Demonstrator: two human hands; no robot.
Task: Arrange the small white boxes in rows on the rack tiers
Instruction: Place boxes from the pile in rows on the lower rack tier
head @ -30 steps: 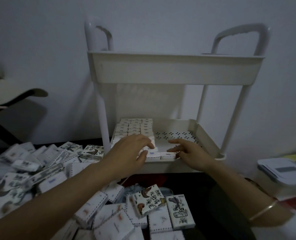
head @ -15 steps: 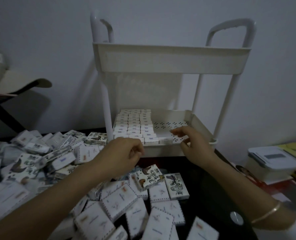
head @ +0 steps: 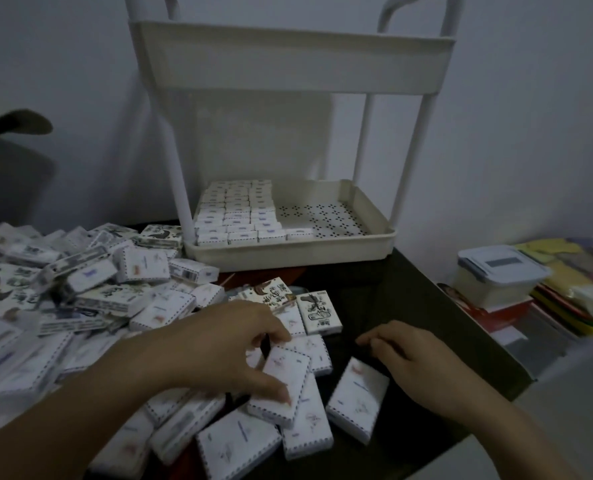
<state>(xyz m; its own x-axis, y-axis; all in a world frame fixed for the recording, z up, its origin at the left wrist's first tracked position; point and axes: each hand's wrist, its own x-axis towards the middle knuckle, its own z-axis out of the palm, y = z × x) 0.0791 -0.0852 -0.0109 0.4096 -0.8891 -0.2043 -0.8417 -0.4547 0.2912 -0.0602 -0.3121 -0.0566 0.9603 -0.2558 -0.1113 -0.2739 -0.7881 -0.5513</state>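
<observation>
Your left hand (head: pixel 225 351) pinches a small white box (head: pixel 284 379) between thumb and fingertips, on top of the loose ones at the near edge of the dark tabletop (head: pixel 409 299). Your right hand (head: pixel 423 365) holds nothing, its fingers loosely curled just beside another box (head: pixel 357 400). On the rack (head: pixel 288 60), the lower tier (head: pixel 288 252) carries neat rows of boxes (head: pixel 239 216) over its left part, and a big pile of boxes (head: pixel 80 289) lies to the rack's left.
</observation>
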